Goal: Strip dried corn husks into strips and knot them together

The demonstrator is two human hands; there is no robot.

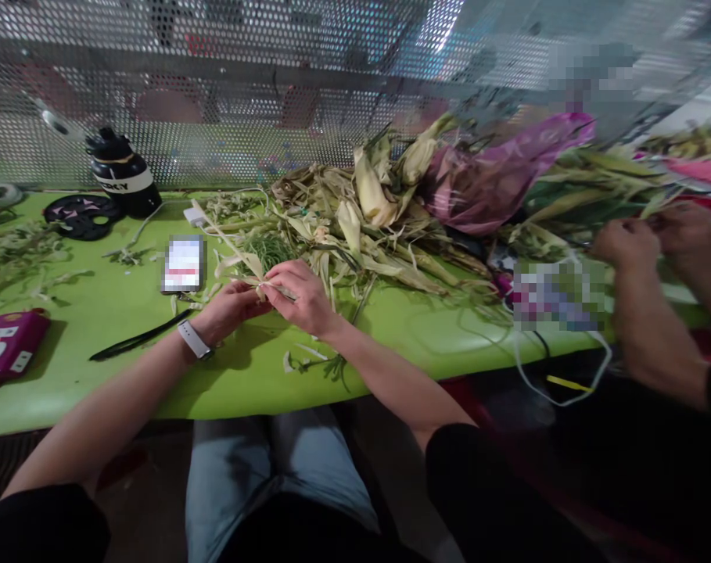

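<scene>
Well left of the husk pile (364, 238), we see a magenta box (13, 344) and a black bottle (120, 176); just off the pile's near left side, our left hand (231, 310) and right hand (303, 297) meet, both pinching a pale husk strip (246, 260); at the pile's right lies a pink plastic bag (484, 184). Farther right of it, a co-worker's hands (628, 242) come together; we cannot tell their hold.

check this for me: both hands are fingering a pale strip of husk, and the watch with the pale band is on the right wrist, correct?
Not quite: the head view shows the watch with the pale band on the wrist of the left hand, not the right hand. Both hands are indeed fingering a pale strip of husk.
</scene>
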